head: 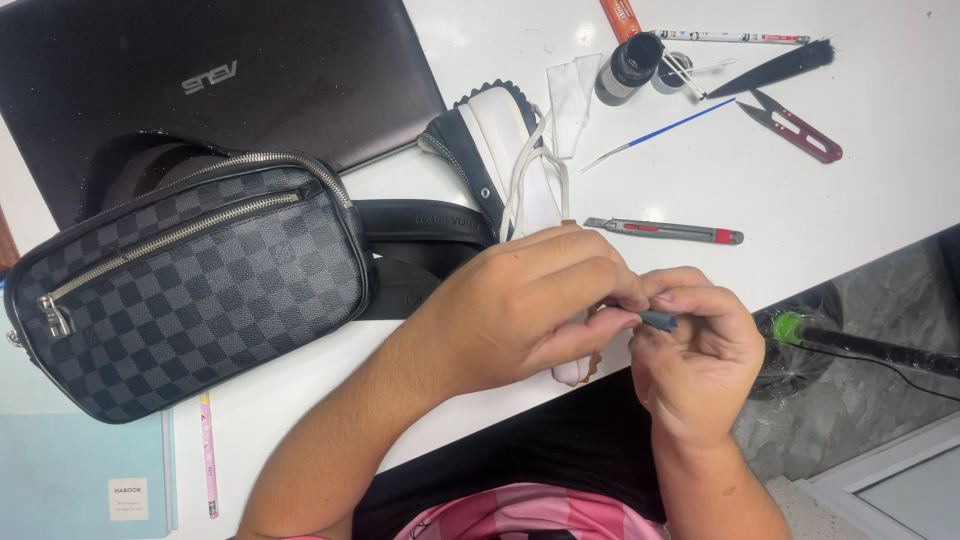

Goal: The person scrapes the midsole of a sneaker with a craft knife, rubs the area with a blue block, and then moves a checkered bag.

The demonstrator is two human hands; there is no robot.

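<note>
My left hand [520, 300] and my right hand [695, 350] meet at the front edge of the white table [880, 170]. Between their fingertips they pinch a small grey-blue piece [659, 320]; what it is I cannot tell. Under my left hand lies a black and white sneaker [490, 150] with white laces, its toe partly hidden by my fingers. A grey utility knife [665, 231] lies just beyond my hands.
A black checkered pouch [190, 280] with zips and a black strap lies at left, on a closed dark laptop [200, 70]. At the back are a small dark bottle [628, 68], a thin blue brush [660, 133], red thread snips [795, 127], a black brush [775, 68]. A pink pen [208, 450] and a light blue notebook [80, 480] lie at front left.
</note>
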